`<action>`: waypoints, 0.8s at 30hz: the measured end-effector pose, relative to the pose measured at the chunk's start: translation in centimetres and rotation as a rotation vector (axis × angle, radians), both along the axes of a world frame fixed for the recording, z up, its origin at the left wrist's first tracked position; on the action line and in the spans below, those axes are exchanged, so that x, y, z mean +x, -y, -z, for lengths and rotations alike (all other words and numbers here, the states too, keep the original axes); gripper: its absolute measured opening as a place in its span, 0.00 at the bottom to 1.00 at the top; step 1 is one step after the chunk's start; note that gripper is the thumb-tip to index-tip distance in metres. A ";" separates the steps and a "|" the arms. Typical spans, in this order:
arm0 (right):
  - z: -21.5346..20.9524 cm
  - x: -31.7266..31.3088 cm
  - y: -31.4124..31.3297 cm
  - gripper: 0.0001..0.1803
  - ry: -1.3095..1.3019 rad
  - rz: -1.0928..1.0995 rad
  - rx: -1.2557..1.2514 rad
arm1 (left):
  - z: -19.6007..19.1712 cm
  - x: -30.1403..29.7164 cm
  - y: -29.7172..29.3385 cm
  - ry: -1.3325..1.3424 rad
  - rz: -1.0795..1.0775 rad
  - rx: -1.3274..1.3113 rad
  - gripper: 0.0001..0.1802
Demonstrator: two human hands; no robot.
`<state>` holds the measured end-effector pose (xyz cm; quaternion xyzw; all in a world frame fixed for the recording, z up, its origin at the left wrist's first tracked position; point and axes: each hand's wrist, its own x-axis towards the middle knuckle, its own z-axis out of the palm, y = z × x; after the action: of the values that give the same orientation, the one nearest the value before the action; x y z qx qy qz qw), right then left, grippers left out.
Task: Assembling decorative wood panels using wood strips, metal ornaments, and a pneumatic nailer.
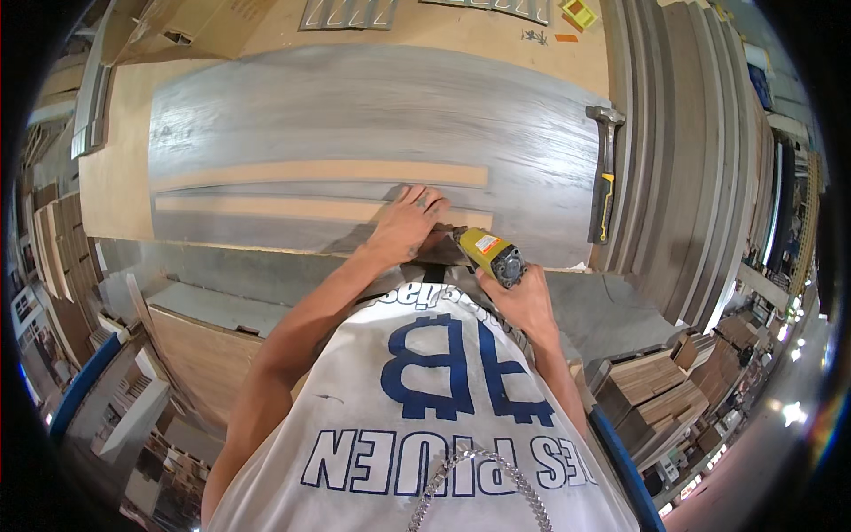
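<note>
Head view, centre: if it skids, the power tool [489, 252] gripped by the right hand [521, 297] could hit the left hand [408, 223], loosely curled over the lower strip [275, 208].

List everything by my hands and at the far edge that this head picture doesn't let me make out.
Head view:
- Yellow power tool: handle mostly hidden by the right hand; tip too small and dark.
- Lower tan strip: partly covered by the left hand.
- Grey pieces: cut off by the top edge.
</note>
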<state>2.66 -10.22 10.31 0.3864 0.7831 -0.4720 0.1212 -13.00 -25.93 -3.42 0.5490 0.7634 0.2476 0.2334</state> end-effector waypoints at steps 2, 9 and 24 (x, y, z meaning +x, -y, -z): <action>0.3 -0.1 0.0 0.18 0.014 -0.017 -0.012 | -0.1 0.0 0.1 0.002 -0.003 0.010 0.28; 0.5 -0.6 0.1 0.17 -0.006 -0.057 0.012 | -0.2 -0.3 -0.1 0.038 0.003 0.013 0.30; 0.7 -1.8 -0.4 0.19 0.064 -0.088 0.059 | 0.0 0.3 0.3 0.106 -0.041 0.086 0.32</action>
<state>0.84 -9.84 9.58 0.3698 0.8085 -0.4304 0.1557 -12.72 -26.20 -3.47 0.5290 0.7496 0.3137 0.2446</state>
